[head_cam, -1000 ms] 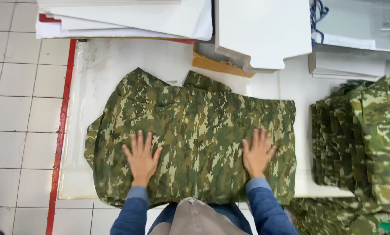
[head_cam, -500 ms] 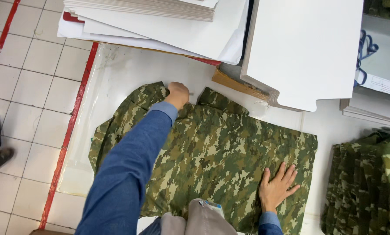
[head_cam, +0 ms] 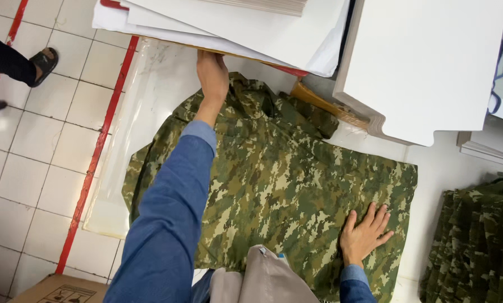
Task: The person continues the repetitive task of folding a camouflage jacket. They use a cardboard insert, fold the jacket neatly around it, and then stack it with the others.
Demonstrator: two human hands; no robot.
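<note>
A camouflage-patterned garment [head_cam: 285, 179] lies spread flat on a white table [head_cam: 150, 90]. My left hand [head_cam: 212, 76] is stretched out past the garment's collar to the lower edge of a stack of white sheets [head_cam: 234, 22]. Its fingertips are hidden under that edge, so I cannot tell whether it grips a sheet. My right hand [head_cam: 366, 233] rests flat on the garment's near right part, with the fingers spread. Both arms are in blue sleeves.
A thick white board stack [head_cam: 431, 62] overhangs the table's far right. A pile of folded camouflage garments [head_cam: 476, 241] sits at the right. A red line [head_cam: 94, 157] runs along the tiled floor at the left, where another person's sandalled foot [head_cam: 41, 62] stands. A cardboard box [head_cam: 55, 289] is at the bottom left.
My left hand lifted off the garment and reached forward past the collar to the white sheet stack. My right hand stayed flat on the cloth. The view has swung left and forward.
</note>
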